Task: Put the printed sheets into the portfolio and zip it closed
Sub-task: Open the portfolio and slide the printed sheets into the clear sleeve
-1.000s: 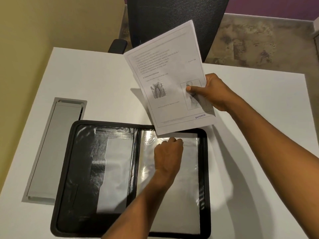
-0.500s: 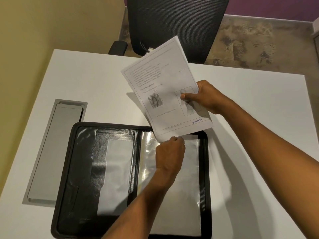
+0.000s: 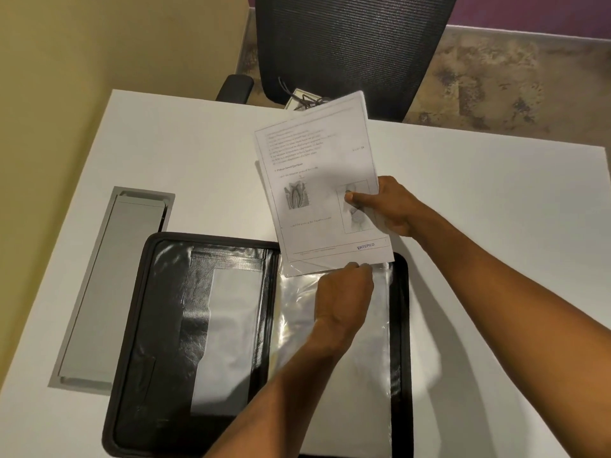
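A black zip portfolio (image 3: 132, 325) lies open flat on the white table, with a leather pocket on its left half and clear plastic sleeves (image 3: 363, 375) on its right half. My right hand (image 3: 390, 206) grips the printed sheets (image 3: 317, 180) by their right edge, thumb on top. The sheets are tilted, and their bottom edge meets the top of the sleeves. My left hand (image 3: 344, 292) pinches the top edge of a plastic sleeve just below the sheets. A white sheet (image 3: 228, 338) sticks out of the left pocket.
A grey cable-tray lid (image 3: 112, 285) is set into the white table (image 3: 496, 200) left of the portfolio. A black mesh office chair (image 3: 347, 44) stands behind the table's far edge, with a small object and cords (image 3: 302, 97) at its base. A yellow wall is at left.
My right hand has lowered the sheets toward me until their bottom edge reaches the top of the sleeves. My left hand has stayed at the sleeve's top edge.
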{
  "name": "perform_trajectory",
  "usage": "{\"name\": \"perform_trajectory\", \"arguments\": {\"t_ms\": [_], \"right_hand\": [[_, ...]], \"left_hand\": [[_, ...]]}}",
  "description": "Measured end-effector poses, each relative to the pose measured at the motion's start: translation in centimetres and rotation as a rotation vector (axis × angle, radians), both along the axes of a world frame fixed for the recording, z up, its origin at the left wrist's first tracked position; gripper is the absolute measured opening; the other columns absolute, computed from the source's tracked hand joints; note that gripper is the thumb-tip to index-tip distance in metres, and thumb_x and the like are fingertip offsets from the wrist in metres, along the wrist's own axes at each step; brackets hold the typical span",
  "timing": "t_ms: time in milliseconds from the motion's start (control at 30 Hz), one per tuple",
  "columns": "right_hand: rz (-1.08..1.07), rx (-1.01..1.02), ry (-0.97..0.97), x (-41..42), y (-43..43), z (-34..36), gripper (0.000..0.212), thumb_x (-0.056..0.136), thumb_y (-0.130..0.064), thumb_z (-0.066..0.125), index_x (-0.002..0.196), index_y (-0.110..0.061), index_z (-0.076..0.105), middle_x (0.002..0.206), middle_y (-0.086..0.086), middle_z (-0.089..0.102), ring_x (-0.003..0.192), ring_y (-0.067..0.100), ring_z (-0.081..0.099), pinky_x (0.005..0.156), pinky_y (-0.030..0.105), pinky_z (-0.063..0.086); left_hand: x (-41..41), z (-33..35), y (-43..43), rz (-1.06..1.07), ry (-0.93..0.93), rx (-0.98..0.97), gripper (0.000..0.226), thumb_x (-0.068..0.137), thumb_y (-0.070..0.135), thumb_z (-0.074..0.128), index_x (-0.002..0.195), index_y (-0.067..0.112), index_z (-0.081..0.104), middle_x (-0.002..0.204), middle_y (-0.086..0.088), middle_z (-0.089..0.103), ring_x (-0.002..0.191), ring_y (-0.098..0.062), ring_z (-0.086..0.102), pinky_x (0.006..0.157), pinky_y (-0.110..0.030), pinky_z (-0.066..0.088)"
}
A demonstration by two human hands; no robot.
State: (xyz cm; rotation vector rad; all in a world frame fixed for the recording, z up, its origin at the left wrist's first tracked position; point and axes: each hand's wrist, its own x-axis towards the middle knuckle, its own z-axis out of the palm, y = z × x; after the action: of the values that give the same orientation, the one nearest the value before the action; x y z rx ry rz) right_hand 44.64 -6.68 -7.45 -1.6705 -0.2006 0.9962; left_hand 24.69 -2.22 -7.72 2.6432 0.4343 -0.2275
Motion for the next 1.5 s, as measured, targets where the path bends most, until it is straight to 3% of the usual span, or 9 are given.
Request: {"name": "perform_trajectory", "arguments": {"t_ms": [67, 167, 300, 467, 600, 800, 900, 1267, 1500], "right_hand": [[-0.035, 0.000, 0.061, -0.2, -0.5, -1.0, 0.029, 0.093, -0.013, 0.075, 0.121, -0.006, 0.072, 0.114, 0.006, 0.078, 0.107, 0.024, 0.074, 0.096, 0.033, 0.060], [-0.070, 0.036, 0.139, 0.1, -1.2, -2.0, 0.036, 0.094, -0.012, 0.073, 0.128, -0.002, 0.067, 0.124, 0.012, 0.075, 0.116, 0.030, 0.071, 0.096, 0.033, 0.060], [-0.063, 0.058, 0.164, 0.4, -1.2, -2.6, 0.037, 0.094, -0.012, 0.074, 0.129, -0.004, 0.067, 0.127, 0.011, 0.074, 0.120, 0.027, 0.070, 0.103, 0.035, 0.055], [-0.067, 0.046, 0.146, 0.2, 0.0, -2.4, 0.036, 0.093, -0.011, 0.074, 0.129, -0.004, 0.068, 0.124, 0.007, 0.075, 0.115, 0.020, 0.072, 0.096, 0.025, 0.057], [-0.054, 0.006, 0.086, -0.3, 0.7, -2.3, 0.020, 0.093, -0.014, 0.075, 0.112, -0.019, 0.073, 0.108, -0.006, 0.079, 0.100, 0.010, 0.075, 0.086, 0.020, 0.058], [-0.103, -0.008, 0.068, -0.7, 0.4, -2.9, 0.021, 0.090, -0.019, 0.079, 0.111, -0.020, 0.075, 0.116, 0.003, 0.078, 0.114, 0.026, 0.072, 0.104, 0.040, 0.055], [-0.125, -0.013, 0.035, -0.6, 0.2, -3.2, 0.016, 0.089, -0.019, 0.080, 0.104, -0.022, 0.077, 0.109, 0.002, 0.080, 0.106, 0.024, 0.073, 0.107, 0.046, 0.054], [-0.129, -0.044, 0.005, -0.9, 0.0, -3.2, 0.029, 0.092, -0.019, 0.077, 0.119, -0.010, 0.074, 0.116, 0.008, 0.077, 0.114, 0.030, 0.071, 0.106, 0.044, 0.054], [-0.090, -0.046, 0.019, -1.4, -0.2, -3.3, 0.039, 0.092, -0.023, 0.078, 0.127, -0.010, 0.070, 0.120, 0.005, 0.076, 0.116, 0.028, 0.069, 0.105, 0.040, 0.053]], "left_hand": [[0.0, -0.4, -0.3, -0.004, -0.013, -0.012, 0.009, 0.095, 0.021, 0.071, 0.087, 0.019, 0.074, 0.077, 0.001, 0.073, 0.061, -0.023, 0.069, 0.058, -0.032, 0.054], [-0.2, -0.5, -0.6, -0.030, -0.021, -0.065, 0.012, 0.098, 0.024, 0.070, 0.093, 0.017, 0.078, 0.084, -0.002, 0.077, 0.064, -0.021, 0.071, 0.067, -0.033, 0.061], [0.1, 0.3, -1.2, -0.114, 0.005, -0.016, 0.009, 0.083, 0.019, 0.086, 0.084, 0.020, 0.078, 0.077, 0.000, 0.075, 0.053, -0.020, 0.067, 0.053, -0.030, 0.057], [0.7, 0.7, -1.7, -0.128, 0.034, 0.004, 0.013, 0.081, 0.019, 0.088, 0.086, 0.020, 0.076, 0.077, 0.000, 0.073, 0.055, -0.019, 0.068, 0.052, -0.030, 0.056], [0.9, 0.9, -2.1, -0.043, 0.051, -0.016, 0.012, 0.087, 0.016, 0.083, 0.096, 0.016, 0.075, 0.083, -0.004, 0.074, 0.065, -0.024, 0.072, 0.062, -0.035, 0.061], [1.2, 2.2, -2.8, -0.059, 0.113, -0.040, 0.022, 0.074, 0.007, 0.090, 0.089, 0.011, 0.074, 0.070, -0.009, 0.069, 0.054, -0.028, 0.067, 0.054, -0.033, 0.054], [1.1, 2.0, -3.3, -0.101, 0.059, -0.012, 0.030, 0.062, 0.005, 0.097, 0.083, 0.009, 0.075, 0.069, -0.010, 0.066, 0.058, -0.027, 0.062, 0.052, -0.033, 0.051], [0.7, 0.4, -3.0, -0.200, -0.088, 0.131, 0.035, 0.054, 0.009, 0.099, 0.080, 0.008, 0.076, 0.077, -0.013, 0.070, 0.077, -0.032, 0.063, 0.077, -0.043, 0.051], [1.7, -0.5, -2.0, -0.234, -0.120, 0.141, 0.040, 0.067, 0.015, 0.095, 0.102, 0.013, 0.074, 0.093, -0.012, 0.073, 0.091, -0.031, 0.064, 0.087, -0.047, 0.050]]}}
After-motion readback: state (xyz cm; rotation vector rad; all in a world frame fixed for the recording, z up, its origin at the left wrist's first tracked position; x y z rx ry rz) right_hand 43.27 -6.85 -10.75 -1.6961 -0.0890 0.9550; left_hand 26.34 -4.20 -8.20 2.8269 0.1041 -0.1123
